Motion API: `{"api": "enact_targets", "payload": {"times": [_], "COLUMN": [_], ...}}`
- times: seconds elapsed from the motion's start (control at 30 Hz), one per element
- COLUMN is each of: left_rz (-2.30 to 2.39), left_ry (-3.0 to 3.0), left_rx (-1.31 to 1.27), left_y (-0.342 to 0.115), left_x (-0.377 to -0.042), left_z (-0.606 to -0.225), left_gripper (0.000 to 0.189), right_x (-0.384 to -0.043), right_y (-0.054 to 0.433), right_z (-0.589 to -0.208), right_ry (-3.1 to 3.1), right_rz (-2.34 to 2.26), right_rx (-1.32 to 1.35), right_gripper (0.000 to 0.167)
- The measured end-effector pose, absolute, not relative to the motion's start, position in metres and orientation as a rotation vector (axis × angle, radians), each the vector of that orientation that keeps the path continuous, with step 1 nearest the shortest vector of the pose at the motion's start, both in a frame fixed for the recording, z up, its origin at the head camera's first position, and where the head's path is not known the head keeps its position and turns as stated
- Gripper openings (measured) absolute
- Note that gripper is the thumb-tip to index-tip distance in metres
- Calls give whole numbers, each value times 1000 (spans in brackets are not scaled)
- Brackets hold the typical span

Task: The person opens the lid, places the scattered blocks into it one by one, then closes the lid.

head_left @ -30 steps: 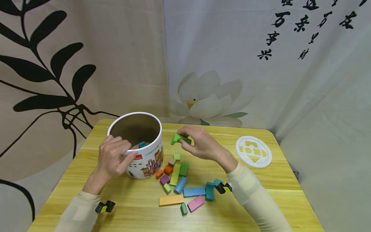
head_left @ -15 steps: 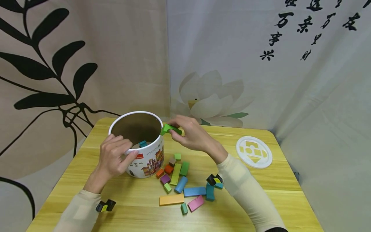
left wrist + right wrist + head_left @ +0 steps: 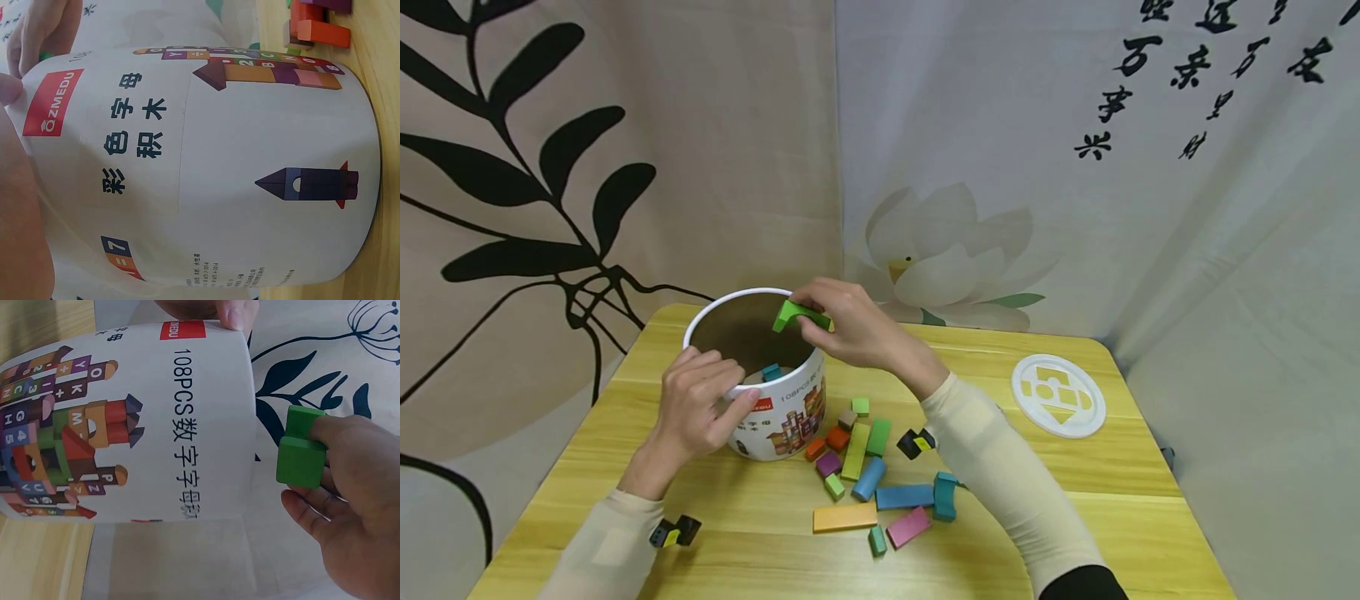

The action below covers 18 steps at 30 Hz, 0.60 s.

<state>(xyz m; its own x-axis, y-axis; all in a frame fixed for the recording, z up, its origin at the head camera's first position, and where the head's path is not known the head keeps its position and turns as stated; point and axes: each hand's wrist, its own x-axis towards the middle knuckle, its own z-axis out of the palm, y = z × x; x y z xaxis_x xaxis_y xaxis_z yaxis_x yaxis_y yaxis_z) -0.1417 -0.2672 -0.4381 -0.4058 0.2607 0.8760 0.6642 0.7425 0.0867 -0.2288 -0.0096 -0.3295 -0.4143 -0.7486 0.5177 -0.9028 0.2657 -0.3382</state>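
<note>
A white printed bucket (image 3: 778, 425) stands at the back left of the table, with a teal block (image 3: 771, 372) visible inside. My left hand (image 3: 703, 404) grips its near rim, thumb outside and fingers over the edge. Above the mouth's right side, my right hand (image 3: 853, 325) pinches a green arch block (image 3: 797, 316) between thumb and fingers. In the right wrist view the green arch block (image 3: 302, 453) shows its end face, just beyond the rim. The left wrist view is mostly filled by the bucket's side (image 3: 219, 144).
Several coloured blocks lie right of the bucket and in front of it, among them a yellow block (image 3: 855, 452), a blue block (image 3: 904, 497), an orange block (image 3: 844, 517) and a pink block (image 3: 908, 527). A white shape-sorter lid (image 3: 1024, 392) lies at the right.
My right hand has moved left and up with the green arch block, from beside the bucket to over its mouth. The left hand keeps its grip on the rim.
</note>
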Motion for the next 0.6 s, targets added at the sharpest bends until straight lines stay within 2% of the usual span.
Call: {"api": "enact_targets", "payload": {"times": [0.6], "left_rz": [-538], "left_ry": [-1979], "left_rx": [-705], "left_y": [-266], "left_x": [-141], "left_z": [-439], "left_gripper": [56], "right_x": [-242], "right_y": [-69], "right_z": [-329], "right_ry": [-2501], "right_rz": [732], "right_rx": [1541], "right_gripper": [21]}}
